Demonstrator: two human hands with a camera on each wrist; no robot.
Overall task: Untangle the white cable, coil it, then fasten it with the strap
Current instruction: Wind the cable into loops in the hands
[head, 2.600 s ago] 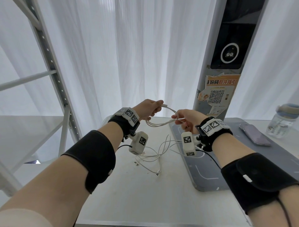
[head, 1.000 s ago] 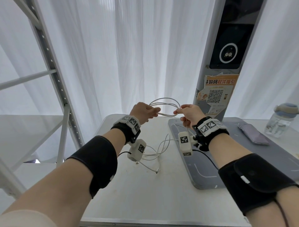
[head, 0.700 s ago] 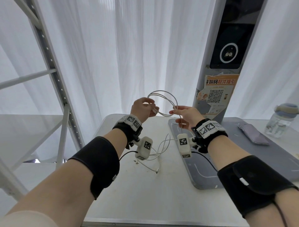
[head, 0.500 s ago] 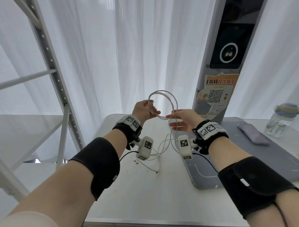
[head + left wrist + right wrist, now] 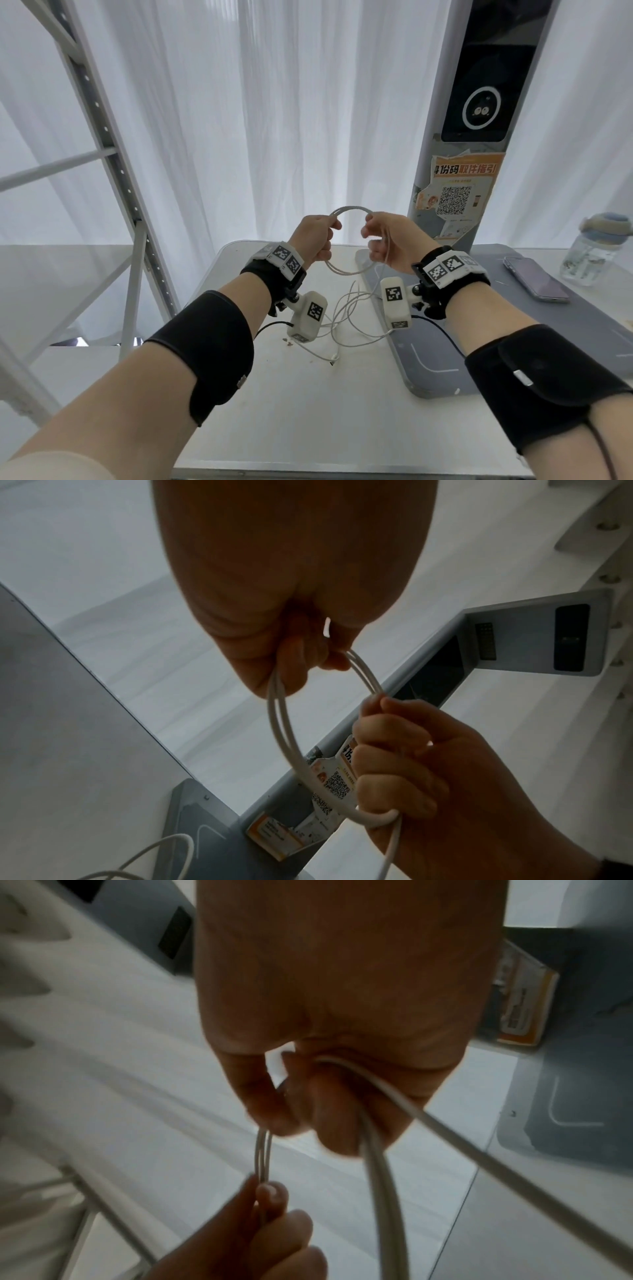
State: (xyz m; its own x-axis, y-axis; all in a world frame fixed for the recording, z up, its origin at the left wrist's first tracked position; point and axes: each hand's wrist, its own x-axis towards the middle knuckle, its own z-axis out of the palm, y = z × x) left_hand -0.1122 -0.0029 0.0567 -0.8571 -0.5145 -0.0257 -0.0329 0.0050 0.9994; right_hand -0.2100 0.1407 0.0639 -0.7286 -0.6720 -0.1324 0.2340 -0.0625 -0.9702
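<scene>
A small coil of the white cable (image 5: 349, 209) is held up above the table between both hands. My left hand (image 5: 317, 236) grips the coil's left side, fingers curled round the strands (image 5: 284, 718). My right hand (image 5: 380, 236) grips the right side, and a free length of cable (image 5: 445, 1137) runs out of its fist. The remaining cable (image 5: 346, 315) hangs down and lies in loose loops on the white table (image 5: 308, 411). No strap shows in any view.
A grey mat (image 5: 513, 342) covers the table's right part, with a phone (image 5: 534, 279) and a clear bottle (image 5: 596, 253) on the right. A grey kiosk post (image 5: 459, 137) stands behind. A metal rack (image 5: 113, 171) rises at the left.
The coil was turned upright and both hands closed on it. My right hand, open with its palm up half a second ago, now grips the right side. Both hands sit closer together.
</scene>
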